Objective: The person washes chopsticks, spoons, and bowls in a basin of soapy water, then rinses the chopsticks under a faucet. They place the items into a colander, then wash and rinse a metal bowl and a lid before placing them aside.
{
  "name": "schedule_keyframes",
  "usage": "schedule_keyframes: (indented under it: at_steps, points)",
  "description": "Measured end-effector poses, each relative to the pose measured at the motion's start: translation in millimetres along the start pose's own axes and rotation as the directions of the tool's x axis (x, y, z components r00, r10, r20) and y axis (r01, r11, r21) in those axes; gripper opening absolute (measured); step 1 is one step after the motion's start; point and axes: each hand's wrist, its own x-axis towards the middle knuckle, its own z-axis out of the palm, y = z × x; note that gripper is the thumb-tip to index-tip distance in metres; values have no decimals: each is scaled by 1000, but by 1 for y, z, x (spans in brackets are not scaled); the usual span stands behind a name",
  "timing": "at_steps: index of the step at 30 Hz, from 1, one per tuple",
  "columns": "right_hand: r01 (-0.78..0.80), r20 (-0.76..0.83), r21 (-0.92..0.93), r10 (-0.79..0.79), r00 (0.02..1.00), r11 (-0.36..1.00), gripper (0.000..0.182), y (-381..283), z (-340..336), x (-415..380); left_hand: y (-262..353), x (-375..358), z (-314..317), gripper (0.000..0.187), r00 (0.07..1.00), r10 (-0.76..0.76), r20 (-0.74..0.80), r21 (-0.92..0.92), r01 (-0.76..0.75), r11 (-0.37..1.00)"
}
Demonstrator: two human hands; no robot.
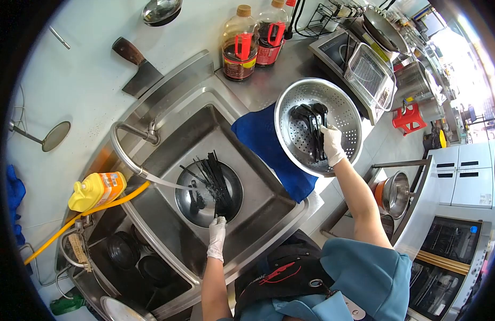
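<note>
My left hand (217,239), in a white glove, is closed on the near ends of a bundle of black chopsticks (217,182). Their far ends fan out over a steel bowl (236,193) standing in the sink (162,184). Water runs from the curved faucet (124,152) onto them, and a few other dark pieces (196,200) lie in the bowl. My right hand (333,143), also gloved, reaches into a perforated steel colander (346,107), its fingers closed at the handles of several black spoons (314,125). The fingertips are partly hidden.
A blue cloth (266,144) lies under the colander's edge. Two large bottles (239,51) stand behind on the counter. A yellow jug (98,191) and an orange hose (119,200) sit left of the faucet. A cleaver (143,77) hangs on the wall. Black bowls (123,250) occupy the second basin.
</note>
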Motion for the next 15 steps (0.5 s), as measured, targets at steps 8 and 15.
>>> schedule_keyframes:
  at_steps: [8,15]
  points:
    - [-81,71,37,79,994,996,23,-12,-5,-11,9,-5,-1,20,999,-28,-18,-31,27,999]
    - [-140,9,-6,141,990,990,35,-1,-13,0,-2,0,-3,21,998,-58,-18,-50,57,997]
